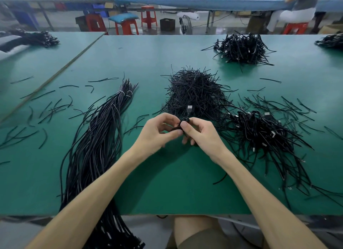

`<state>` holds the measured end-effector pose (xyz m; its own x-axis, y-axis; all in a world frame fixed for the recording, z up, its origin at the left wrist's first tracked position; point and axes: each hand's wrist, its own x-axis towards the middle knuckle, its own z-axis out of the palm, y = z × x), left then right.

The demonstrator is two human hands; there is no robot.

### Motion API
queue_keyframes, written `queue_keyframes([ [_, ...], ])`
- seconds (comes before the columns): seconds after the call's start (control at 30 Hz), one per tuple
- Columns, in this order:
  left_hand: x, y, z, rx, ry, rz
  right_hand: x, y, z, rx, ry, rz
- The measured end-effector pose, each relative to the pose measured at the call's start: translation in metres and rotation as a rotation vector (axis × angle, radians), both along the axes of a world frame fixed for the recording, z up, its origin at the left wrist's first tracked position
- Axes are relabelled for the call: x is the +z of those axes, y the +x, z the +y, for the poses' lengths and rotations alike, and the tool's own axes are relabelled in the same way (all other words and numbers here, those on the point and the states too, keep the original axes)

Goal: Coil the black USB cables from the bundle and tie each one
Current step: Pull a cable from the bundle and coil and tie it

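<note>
At frame centre, my left hand and right hand are pinching a coiled black USB cable, its plug pointing up, while I am tying it; a slackening pinch could let the coil spring open.

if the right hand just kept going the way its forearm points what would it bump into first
Probably the left hand, which pinches the same small coiled cable right beside the right hand. Beyond it the line crosses green mat, though depth is hard to judge.
</note>
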<state>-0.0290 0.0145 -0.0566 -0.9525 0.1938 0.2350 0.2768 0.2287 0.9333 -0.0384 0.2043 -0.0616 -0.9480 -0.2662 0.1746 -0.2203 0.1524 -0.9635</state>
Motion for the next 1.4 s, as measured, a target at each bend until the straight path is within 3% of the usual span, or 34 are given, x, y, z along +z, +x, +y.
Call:
queue_keyframes([
  [0.13,0.004,0.004,-0.001,0.002,0.001,0.016,-0.001,-0.002,0.001,-0.066,-0.027,-0.031],
  [0.27,0.017,0.006,-0.006,0.179,-0.124,0.068,0.010,0.002,-0.001,-0.184,-0.069,-0.006],
  [0.37,0.030,0.008,-0.028,0.361,-0.425,0.172,0.032,0.007,-0.001,-0.301,-0.210,0.042],
  [0.47,0.039,0.014,-0.057,0.545,-0.887,0.232,0.060,0.008,-0.004,-0.310,-0.157,0.153],
  [0.57,0.045,0.022,-0.068,0.596,-1.248,0.008,0.072,0.010,-0.002,-0.287,-0.040,0.164],
  [0.63,0.044,0.029,-0.066,0.564,-1.340,-0.176,0.070,0.011,0.006,-0.324,-0.003,0.110],
  [0.8,0.037,0.033,-0.064,0.554,-1.328,-0.292,0.061,0.020,0.035,-0.413,-0.073,-0.048],
  [0.93,0.045,0.033,-0.064,0.546,-1.330,-0.176,0.069,0.023,0.067,-0.460,0.026,0.012],
  [1.1,0.052,0.031,-0.060,0.573,-1.322,-0.080,0.081,0.011,0.110,-0.629,0.495,0.213],
  [1.2,0.053,0.030,-0.050,0.579,-1.310,-0.013,0.065,0.010,0.123,-0.656,0.767,0.187],
  [1.3,0.049,0.028,-0.039,0.593,-1.122,-0.007,0.049,0.010,0.124,-0.677,0.803,0.183],
  [1.4,0.050,0.023,-0.032,0.531,-0.780,-0.138,0.045,0.008,0.119,-0.706,0.885,0.244],
])
